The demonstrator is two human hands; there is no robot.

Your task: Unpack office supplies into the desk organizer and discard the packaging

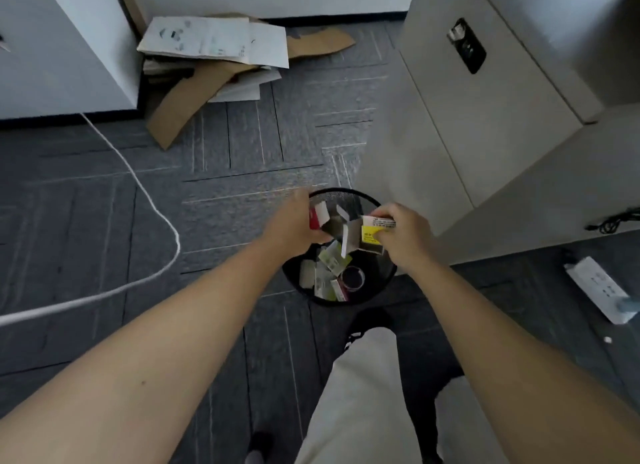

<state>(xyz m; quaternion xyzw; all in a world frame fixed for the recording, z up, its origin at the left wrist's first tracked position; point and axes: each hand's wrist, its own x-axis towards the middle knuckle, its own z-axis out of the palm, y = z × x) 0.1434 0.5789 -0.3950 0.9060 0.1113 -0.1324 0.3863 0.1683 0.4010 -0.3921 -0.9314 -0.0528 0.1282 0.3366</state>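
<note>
Now left hand (294, 221) grips a red box (317, 214), right hand (398, 235) pinches a yellow box (371, 236) over the bin (388, 276).

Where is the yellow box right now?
The yellow box is in the right hand, held just over the black mesh bin on the floor, right of the red box in the left hand.
</note>
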